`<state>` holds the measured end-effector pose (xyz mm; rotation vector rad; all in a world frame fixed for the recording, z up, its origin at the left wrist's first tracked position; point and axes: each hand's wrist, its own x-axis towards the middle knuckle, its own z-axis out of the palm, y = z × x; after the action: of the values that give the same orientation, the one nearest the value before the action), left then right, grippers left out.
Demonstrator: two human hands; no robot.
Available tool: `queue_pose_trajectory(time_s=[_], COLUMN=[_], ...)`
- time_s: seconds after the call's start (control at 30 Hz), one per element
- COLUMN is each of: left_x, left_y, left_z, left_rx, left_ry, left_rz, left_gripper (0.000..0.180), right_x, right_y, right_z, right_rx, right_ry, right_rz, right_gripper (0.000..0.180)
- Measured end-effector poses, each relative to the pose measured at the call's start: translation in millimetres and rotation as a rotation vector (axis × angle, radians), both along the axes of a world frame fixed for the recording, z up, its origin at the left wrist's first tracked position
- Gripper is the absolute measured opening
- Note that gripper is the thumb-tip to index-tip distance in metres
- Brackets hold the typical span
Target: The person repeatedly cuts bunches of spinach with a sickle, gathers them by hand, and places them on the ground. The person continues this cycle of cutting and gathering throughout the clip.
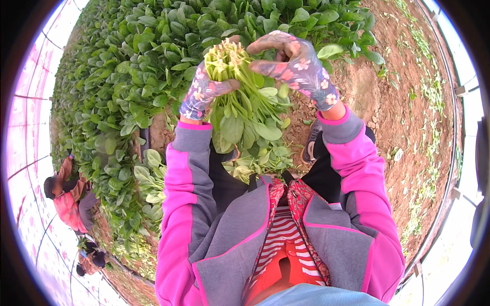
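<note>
Leafy bunch [245, 97] clenched in both gloved hands.
Left hand [203, 92] and right hand [298, 66] grip it; crop bed [132, 61] beyond, bare soil [398, 102] rightward.

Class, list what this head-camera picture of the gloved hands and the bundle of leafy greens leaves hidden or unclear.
1. Head view: the middle stems of the bundle of leafy green plants, covered by the left hand in its floral glove.
2. Right hand: its palm side faces away.
3. Second person in red: small, bent by the fisheye rim.
4. Dark shoe: partly behind the sleeve.

Spinach bunch [244, 97] — both gloved hands; greenhouse bed [127, 66]
</note>
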<state>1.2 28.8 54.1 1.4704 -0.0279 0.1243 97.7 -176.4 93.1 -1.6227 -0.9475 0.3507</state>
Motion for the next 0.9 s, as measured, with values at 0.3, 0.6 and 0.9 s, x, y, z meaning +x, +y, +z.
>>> queue_pose_trajectory(time_s=[0.3, 0.6, 0.9], left_x=[3, -1, -2], left_y=[-7, -6, -5], left_z=[-4, -2, -15], left_rx=[-0.235, -0.046, -0.048], left_ry=[-0.064, 0.018, 0.009], left_rz=[-0.148, -0.134, -0.176], left_gripper=[0.088, 0.08, 0.076], right_x=[2, -2, 6], right_y=[12, 15, 9], right_z=[0, -9, -4], right_rx=[0.123, 0.022, 0.231], right_ry=[-0.202, -0.739, -0.523], right_rz=[0.1, -0.159, -0.302], right_gripper=[0.025, 0.021, 0.014])
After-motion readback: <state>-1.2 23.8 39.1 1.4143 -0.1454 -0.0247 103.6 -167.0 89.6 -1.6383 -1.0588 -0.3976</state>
